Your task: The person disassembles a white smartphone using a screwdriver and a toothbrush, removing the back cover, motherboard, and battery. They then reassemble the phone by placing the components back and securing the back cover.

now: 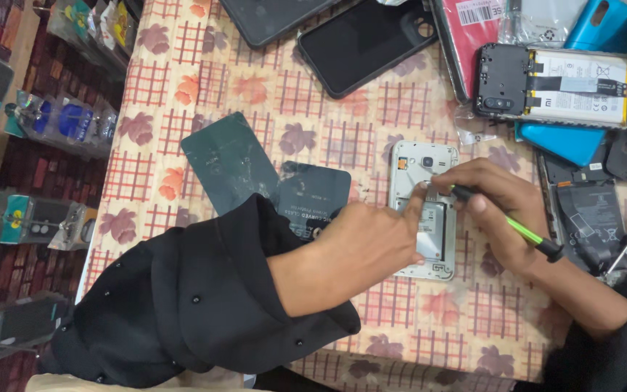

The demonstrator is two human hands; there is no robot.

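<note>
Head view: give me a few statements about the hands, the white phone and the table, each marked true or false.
1. The right hand holds a green tool. True.
2. The white phone lies with its back cover on. False: the back is open, and its battery shows.
3. The left hand rests a finger on the white phone. True.
4. The table has a plain white cloth. False: the cloth is checked, with a leaf pattern.
5. The left hand holds the dark green panel. False: it lies on the table, apart from the hand.
</note>
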